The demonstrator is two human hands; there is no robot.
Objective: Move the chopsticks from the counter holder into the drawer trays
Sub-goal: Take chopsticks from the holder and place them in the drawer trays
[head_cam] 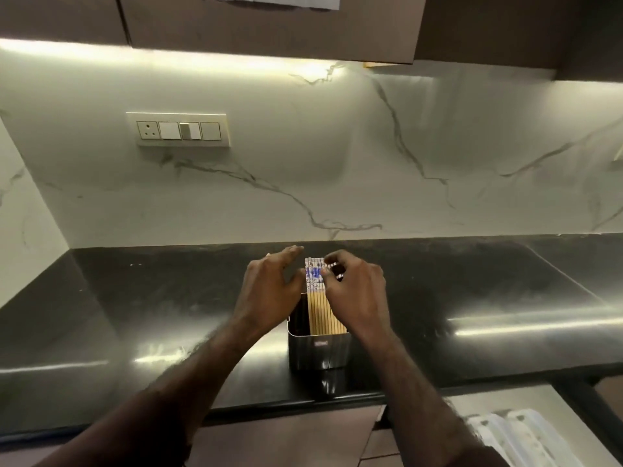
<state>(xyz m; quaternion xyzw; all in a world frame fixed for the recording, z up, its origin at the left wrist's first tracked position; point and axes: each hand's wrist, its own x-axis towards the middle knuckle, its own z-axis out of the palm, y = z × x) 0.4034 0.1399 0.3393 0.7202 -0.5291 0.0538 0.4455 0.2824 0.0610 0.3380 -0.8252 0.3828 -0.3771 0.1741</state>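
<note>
Head view: chopsticks [317, 298] upright in metal holder [318, 348] on black surface [472, 281]. Left hand [269, 291] fingers spread wide beside the bundle; right hand [354, 291] fingers pinch its tops. Risk: one-sided pull tips holder, sticks scatter.

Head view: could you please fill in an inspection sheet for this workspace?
Surface: counter, black, glossy, bare apart from the holder.
Job's things: chopsticks upright in holder near the front edge; trays low right, partly in view.
Clutter: nothing seen.
Grippers: left hand and right hand flank the chopsticks at their patterned tops; right fingers pinch some.
Cables: nothing seen.
Surroundings: marble wall, switch plate, cabinets above.
</note>
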